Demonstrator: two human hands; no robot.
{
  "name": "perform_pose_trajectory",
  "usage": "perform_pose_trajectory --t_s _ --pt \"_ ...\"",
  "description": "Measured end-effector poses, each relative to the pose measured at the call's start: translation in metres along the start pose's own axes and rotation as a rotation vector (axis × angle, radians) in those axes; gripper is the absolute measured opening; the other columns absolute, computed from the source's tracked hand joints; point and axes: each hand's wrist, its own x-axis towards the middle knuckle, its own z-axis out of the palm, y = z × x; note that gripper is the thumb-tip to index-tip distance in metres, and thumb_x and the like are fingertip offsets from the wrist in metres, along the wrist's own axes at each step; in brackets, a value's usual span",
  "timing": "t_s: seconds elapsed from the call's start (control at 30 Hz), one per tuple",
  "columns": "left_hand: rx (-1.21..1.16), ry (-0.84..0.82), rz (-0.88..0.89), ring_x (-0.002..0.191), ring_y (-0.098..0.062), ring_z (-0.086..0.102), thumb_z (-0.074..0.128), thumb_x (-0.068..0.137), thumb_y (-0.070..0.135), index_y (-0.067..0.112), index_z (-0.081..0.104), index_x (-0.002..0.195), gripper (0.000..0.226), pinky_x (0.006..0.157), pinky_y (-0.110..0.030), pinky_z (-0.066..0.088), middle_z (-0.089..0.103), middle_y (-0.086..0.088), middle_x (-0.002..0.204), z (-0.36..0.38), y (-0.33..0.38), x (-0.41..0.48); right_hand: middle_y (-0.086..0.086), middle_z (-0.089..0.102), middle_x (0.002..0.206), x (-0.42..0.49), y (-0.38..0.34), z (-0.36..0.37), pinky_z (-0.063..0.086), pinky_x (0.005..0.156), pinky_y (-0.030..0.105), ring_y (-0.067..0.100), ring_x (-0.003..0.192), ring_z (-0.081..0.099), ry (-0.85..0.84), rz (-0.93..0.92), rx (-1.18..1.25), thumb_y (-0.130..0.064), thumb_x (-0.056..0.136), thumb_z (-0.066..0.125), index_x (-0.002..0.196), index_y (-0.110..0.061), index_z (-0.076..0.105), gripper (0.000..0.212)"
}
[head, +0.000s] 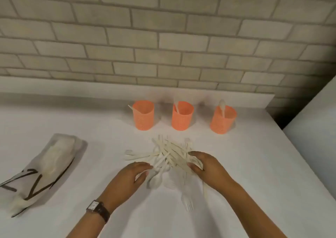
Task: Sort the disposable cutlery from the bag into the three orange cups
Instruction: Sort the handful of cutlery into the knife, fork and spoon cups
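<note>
A heap of pale disposable cutlery [168, 155] lies on the white table in front of three orange cups. The left cup [143, 115], the middle cup [182, 115] and the right cup [222, 119] each hold one pale utensil. My right hand [205, 167] pinches a piece of cutlery between thumb and fingers at the heap's right edge. At the heap's near left edge, the fingers of my left hand [131, 177] reach among the pieces; whether they hold one I cannot tell. A loose fork [187, 202] lies nearer to me.
The bag [43, 167], pale with dark lettering, lies on its side at the left of the table [254, 165]. A brick wall [163, 38] runs behind the cups. A white surface [312, 132] rises at the right edge.
</note>
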Motion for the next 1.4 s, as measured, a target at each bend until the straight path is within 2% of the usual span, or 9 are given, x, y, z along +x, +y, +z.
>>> perform_pose_trajectory --t_s 0.03,0.13,0.43,0.6,0.7,0.9,1.1,1.27,1.4 --pt "-0.038 0.015 -0.014 0.114 0.006 0.049 0.045 0.092 0.043 0.048 0.057 0.110 0.022 0.096 -0.003 0.029 0.053 0.030 0.118 0.006 -0.002 0.001 -0.005 0.055 0.135 0.007 0.003 0.009 0.032 0.101 0.018 0.012 0.123 0.051 0.000 0.016 0.035 -0.042 0.089 0.056 0.132 -0.025 0.050 0.046" --pt "-0.092 0.047 -0.097 0.109 0.013 0.046 0.051 0.095 0.023 0.055 0.048 0.102 0.034 0.092 0.005 0.024 0.052 0.030 0.116 0.021 -0.004 0.000 -0.004 0.052 0.137 0.025 0.002 0.032 0.034 0.107 0.028 0.016 0.126 0.047 -0.049 0.053 0.057 -0.045 0.086 0.060 0.133 -0.022 0.048 0.054" --pt "-0.140 0.195 -0.225 0.108 0.023 0.044 0.057 0.091 0.021 0.056 0.055 0.097 0.036 0.089 0.005 0.029 0.057 0.036 0.110 0.034 -0.016 0.001 0.003 0.024 0.151 0.078 -0.012 0.076 0.022 0.112 0.043 0.026 0.137 0.023 -0.076 0.132 -0.123 -0.068 0.072 0.056 0.147 -0.017 0.017 0.098" --pt "-0.161 0.306 -0.446 0.096 -0.009 0.060 0.059 0.090 0.022 0.024 0.064 0.112 0.023 0.086 -0.022 0.042 0.063 0.003 0.111 0.023 -0.029 0.017 0.001 0.043 0.140 0.068 0.012 0.053 0.033 0.104 0.043 0.025 0.128 0.037 0.161 0.234 -0.060 -0.066 0.079 0.049 0.140 -0.018 0.036 0.079" --pt "-0.020 0.256 -0.574 0.103 -0.030 0.058 0.065 0.084 0.033 0.014 0.064 0.113 0.035 0.089 -0.035 0.041 0.059 -0.012 0.113 0.025 -0.037 0.031 0.002 0.047 0.136 0.049 0.049 0.038 0.033 0.103 0.043 0.025 0.125 0.040 0.223 0.432 -0.100 -0.058 0.084 0.050 0.134 -0.018 0.045 0.064" --pt "0.175 0.135 -0.323 0.123 -0.028 0.047 0.032 0.069 0.072 0.016 0.056 0.125 0.083 0.107 -0.044 0.032 0.053 -0.008 0.133 0.033 -0.030 0.072 0.001 0.049 0.129 0.029 0.068 0.041 0.034 0.097 0.036 0.023 0.115 0.044 0.148 0.511 -0.142 -0.044 0.095 0.038 0.122 -0.019 0.056 0.041" --pt "0.255 -0.089 -0.399 0.123 -0.022 0.041 0.008 0.060 0.083 0.023 0.040 0.137 0.102 0.101 -0.036 0.027 0.046 0.000 0.134 0.053 0.003 0.086 0.005 0.053 0.118 0.027 0.029 0.061 0.037 0.089 0.033 0.023 0.104 0.052 0.129 0.454 0.025 -0.040 0.099 0.027 0.111 -0.015 0.062 0.045" --pt "0.181 -0.186 -0.483 0.119 -0.025 0.038 0.031 0.086 0.067 0.020 0.042 0.127 0.063 0.102 -0.036 0.026 0.047 -0.005 0.126 0.073 0.036 0.091 0.007 0.051 0.108 0.044 -0.004 0.083 0.042 0.093 0.033 0.023 0.101 0.051 0.080 0.413 0.199 -0.033 0.100 0.029 0.103 -0.010 0.062 0.041" --pt "0.042 -0.228 -0.477 0.110 -0.024 0.043 0.030 0.096 0.044 0.014 0.047 0.107 0.036 0.097 -0.031 0.036 0.051 -0.007 0.114 0.081 0.057 0.095 0.008 0.057 0.093 0.054 -0.021 0.093 0.044 0.090 0.033 0.021 0.090 0.057 0.087 0.536 0.667 -0.040 0.097 0.028 0.081 -0.014 0.060 0.044"
